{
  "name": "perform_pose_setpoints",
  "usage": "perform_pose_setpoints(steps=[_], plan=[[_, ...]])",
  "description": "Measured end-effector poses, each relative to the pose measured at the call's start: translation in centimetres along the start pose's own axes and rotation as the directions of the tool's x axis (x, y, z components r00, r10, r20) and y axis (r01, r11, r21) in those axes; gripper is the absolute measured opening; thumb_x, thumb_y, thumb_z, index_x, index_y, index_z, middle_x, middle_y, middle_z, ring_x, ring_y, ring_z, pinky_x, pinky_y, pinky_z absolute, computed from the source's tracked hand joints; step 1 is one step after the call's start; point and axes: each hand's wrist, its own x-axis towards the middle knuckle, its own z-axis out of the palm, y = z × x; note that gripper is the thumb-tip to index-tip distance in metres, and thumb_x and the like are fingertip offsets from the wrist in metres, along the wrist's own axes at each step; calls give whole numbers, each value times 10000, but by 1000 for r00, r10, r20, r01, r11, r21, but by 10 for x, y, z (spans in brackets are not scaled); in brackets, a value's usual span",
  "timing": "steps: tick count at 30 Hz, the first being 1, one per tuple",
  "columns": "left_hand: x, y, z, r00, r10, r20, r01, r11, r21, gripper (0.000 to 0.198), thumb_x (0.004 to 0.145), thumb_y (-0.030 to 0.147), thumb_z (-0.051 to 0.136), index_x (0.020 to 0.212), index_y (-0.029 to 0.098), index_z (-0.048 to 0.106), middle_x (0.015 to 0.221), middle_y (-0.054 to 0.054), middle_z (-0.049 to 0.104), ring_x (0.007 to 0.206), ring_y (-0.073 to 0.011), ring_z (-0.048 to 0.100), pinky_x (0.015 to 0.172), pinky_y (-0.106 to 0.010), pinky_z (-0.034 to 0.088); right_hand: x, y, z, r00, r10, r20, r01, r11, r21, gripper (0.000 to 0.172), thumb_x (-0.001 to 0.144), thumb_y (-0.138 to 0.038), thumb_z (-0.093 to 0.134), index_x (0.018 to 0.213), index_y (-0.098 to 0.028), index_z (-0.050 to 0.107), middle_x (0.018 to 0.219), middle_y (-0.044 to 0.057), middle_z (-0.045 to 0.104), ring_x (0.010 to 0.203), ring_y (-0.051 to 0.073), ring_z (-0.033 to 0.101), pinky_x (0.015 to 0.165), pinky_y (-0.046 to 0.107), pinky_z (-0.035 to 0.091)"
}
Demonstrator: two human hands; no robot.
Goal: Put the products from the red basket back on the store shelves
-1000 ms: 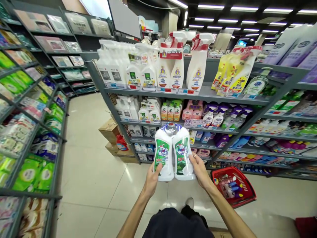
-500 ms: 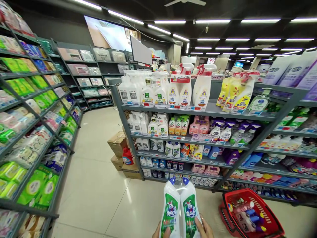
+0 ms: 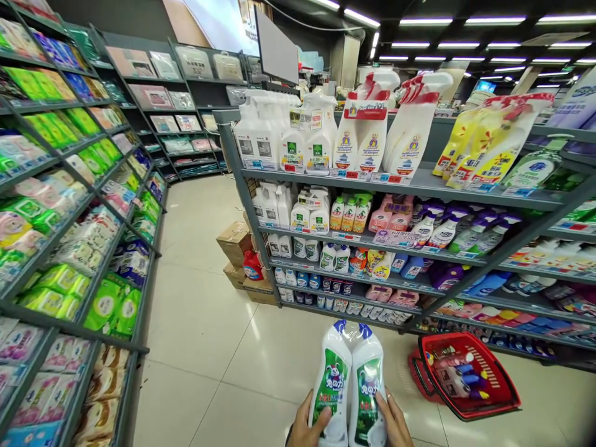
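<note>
At the bottom centre of the frame, two bare hands grip a twin pack of white bottles (image 3: 351, 385) with blue caps and green labels, held upright; the pair seems to be bound together in clear film. The left hand (image 3: 310, 425) clasps the left bottle with its thumb across the label, and the right hand (image 3: 395, 422) wraps the right bottle's side. Just right of them, on the pale tiled floor (image 3: 209, 347), sits a red shopping basket (image 3: 419, 372) with several items inside. Beyond it, grey shelves (image 3: 419, 181) fill the right half of the frame, stocked with cleaning bottles, white spray bottles (image 3: 363, 133) and yellow pouches (image 3: 470, 146) on top. Cardboard boxes (image 3: 235, 239) and a red jug (image 3: 252, 266) stand at the shelf's end. Along the left edge run shelves of soft green and pink packs (image 3: 69, 261). A blank screen (image 3: 275, 46) hangs at upper centre.
</note>
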Motion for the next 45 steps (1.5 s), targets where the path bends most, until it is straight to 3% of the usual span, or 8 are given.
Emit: perform_pose_setpoints(steps=[6,11,15,22,28,35,39,45], plan=[[10,-1,-8,999,33,28,-32,998,-54,736,788,727,693,1296,196,668,1332,-134,681,1290,-351,594,1127,-423,448,-6,-43,2,974,162,158,-208,915,345,642,756,-721,703,1174,-235,736,1216,73,735,1246,334,643,1020,395,558],[27,48,-17,994,83,66,-86,995,49,697,877,732,582,1252,157,702,1334,-136,679,1313,-331,574,1185,-443,375,9,-105,-10,964,-8,268,-114,892,438,526,831,-618,736,1161,-211,687,1203,82,727,1100,289,690,945,376,561],[54,90,-22,987,133,90,-141,987,81,749,853,730,620,1259,103,686,1126,-155,751,1077,-321,685,1016,-436,521,35,-136,-18,939,-124,320,-52,871,489,449,889,-589,696,1108,-198,657,1141,84,736,996,255,701,891,355,552],[96,108,-23,988,120,-98,-113,991,78,927,787,577,800,1514,199,366,1108,-114,741,988,-273,728,806,-349,598,92,-131,0,841,-242,483,-31,870,491,713,892,-536,724,1464,-249,408,1178,93,710,1079,258,690,992,442,539],[120,105,-70,985,141,100,-159,966,204,627,889,474,722,1399,213,468,1338,-122,659,1219,-288,646,1022,-392,534,136,-126,48,786,-283,549,13,896,443,532,896,-509,721,1317,-232,550,1221,104,678,1117,261,673,996,433,553],[245,127,-183,952,181,248,-286,815,503,532,893,389,712,1355,226,504,1333,-93,646,1230,-248,612,1062,-356,479,220,-156,134,779,-322,538,308,944,119,579,899,-390,747,1408,-281,495,1357,86,604,1141,221,644,1016,364,548],[337,138,-248,919,261,296,-392,684,615,490,855,390,770,1260,215,556,1160,-71,685,1059,-231,659,939,-349,537,287,-173,197,718,-457,525,568,821,-63,530,963,-370,668,1443,-294,456,1337,97,636,1177,246,650,1024,396,549],[444,184,-280,745,610,270,-613,466,638,379,825,380,808,1137,203,688,1154,-69,612,1052,-213,635,830,-311,604,378,-203,250,592,-703,394,804,546,-234,530,975,-347,644,1457,-247,448,1336,125,651,1188,278,668,1035,433,556]])
